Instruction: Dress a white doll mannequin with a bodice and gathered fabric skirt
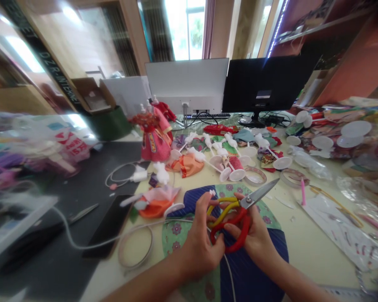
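Note:
A pair of scissors [252, 199] with one red and one yellow handle is held between my two hands, blades pointing up and to the right. My right hand [255, 235] is closed around it near the pivot and red handle. Curled at the handle loops, my left hand [201, 243] has its thumb by the red one and fingers by the yellow one. Next to its index fingertip shows a small white bit [211, 193], too small to name. Beneath both hands lies a round patchwork mat [176, 239] in green floral and dark blue. A white cable [97, 243] runs behind my left hand.
Several white doll torsos on round stands [220, 149] lie among fabric pieces. Dressed figures in pink [156, 140] stand behind. A tape roll [135, 247], phone [110, 226] and tweezers [85, 212] are left; a pink pen [303, 191] is right. Monitors [189, 82] line the back.

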Demonstrator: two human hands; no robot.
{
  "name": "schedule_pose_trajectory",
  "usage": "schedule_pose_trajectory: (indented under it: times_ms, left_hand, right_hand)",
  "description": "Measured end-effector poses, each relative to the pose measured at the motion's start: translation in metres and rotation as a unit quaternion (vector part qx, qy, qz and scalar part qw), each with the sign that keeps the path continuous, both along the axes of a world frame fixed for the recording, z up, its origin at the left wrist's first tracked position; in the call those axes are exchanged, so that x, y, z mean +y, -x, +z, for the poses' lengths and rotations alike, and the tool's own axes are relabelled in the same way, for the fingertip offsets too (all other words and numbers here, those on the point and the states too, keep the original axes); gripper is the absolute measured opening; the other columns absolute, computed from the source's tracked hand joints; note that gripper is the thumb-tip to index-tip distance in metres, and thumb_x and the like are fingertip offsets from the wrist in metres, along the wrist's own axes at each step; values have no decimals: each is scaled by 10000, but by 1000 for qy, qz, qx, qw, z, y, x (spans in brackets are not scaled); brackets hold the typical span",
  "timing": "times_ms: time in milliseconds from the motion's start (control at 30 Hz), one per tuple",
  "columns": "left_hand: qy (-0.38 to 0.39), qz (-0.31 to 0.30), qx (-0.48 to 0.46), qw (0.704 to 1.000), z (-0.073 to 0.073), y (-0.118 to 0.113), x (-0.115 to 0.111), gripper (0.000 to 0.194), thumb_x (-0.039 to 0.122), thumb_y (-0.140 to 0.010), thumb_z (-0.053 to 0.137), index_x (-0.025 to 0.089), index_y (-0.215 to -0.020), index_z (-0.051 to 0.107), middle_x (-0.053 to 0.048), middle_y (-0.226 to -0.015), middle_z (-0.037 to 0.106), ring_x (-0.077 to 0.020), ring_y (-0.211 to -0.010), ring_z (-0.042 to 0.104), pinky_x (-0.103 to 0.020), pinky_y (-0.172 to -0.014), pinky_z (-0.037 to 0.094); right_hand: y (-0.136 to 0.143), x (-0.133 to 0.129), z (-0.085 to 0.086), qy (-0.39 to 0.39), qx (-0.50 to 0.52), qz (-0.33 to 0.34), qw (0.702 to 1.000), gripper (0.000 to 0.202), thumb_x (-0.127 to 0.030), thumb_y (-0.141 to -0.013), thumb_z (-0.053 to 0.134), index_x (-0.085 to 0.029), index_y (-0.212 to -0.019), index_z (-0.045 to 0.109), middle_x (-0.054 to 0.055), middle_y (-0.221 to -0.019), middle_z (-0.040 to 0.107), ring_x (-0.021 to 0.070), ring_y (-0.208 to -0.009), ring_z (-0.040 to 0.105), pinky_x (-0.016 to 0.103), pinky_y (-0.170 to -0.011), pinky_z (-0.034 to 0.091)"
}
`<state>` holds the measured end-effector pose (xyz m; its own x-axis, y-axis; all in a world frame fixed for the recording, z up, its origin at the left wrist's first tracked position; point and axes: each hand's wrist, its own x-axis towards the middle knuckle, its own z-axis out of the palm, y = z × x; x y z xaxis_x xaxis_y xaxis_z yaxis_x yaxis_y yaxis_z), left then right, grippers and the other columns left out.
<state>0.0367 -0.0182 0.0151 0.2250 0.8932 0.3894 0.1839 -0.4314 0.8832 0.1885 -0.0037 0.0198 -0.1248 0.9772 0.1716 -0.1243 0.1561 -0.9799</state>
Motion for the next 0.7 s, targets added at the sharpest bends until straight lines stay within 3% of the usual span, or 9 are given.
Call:
schedule_pose_trajectory:
  times_ms: [167, 367, 500, 600, 700]
  left_hand:
    - [-37, 7, 41, 998, 5, 2, 4, 854, 24, -763, 500, 331, -1419, 47, -144, -1457, 180, -281, -1219, 432, -382, -867, 503]
    - [-204, 57, 100, 972, 7, 10, 7, 780, 15, -785, 472, 284, -1425, 115, -145, -1468, 184, -281, -1227, 420, -396, -861, 516]
    - [-274, 114, 122, 947, 14, 17, 12, 768, 9, -790, 487, 265, -1424, 138, -149, -1458, 204, -270, -1229, 420, -410, -868, 524]
    - [-234, 173, 95, 952, 30, 29, 17, 791, 41, -791, 532, 294, -1424, 131, -144, -1435, 251, -247, -1186, 468, -402, -884, 522]
    - [-162, 246, 59, 954, 52, 57, 19, 807, 87, -767, 595, 313, -1412, 167, -126, -1404, 307, -220, -1126, 517, -348, -851, 542]
  right_hand:
    - [0, -4, -1, -50, -48, -11, 998, 629, -325, -766, 667, -281, -1278, 303, 92, -1135, 569, 205, -903, 623, 376, -785, 549]
    - [-5, -2, 2, -72, -109, -19, 991, 657, -316, -778, 646, -249, -1322, 283, 70, -966, 613, 215, -846, 634, 345, -709, 561]
    - [-7, -2, 0, -126, -192, -8, 973, 626, -300, -804, 599, -255, -1334, 267, 103, -1102, 580, 224, -918, 617, 399, -822, 527]
    - [-7, 0, -3, -131, -236, 38, 962, 642, -287, -841, 538, -267, -1374, 180, 118, -1171, 544, 206, -907, 613, 416, -835, 519]
    - [-8, 4, -5, -126, -288, 62, 947, 621, -291, -858, 499, -265, -1380, 163, 121, -1167, 534, 188, -839, 613, 425, -799, 527]
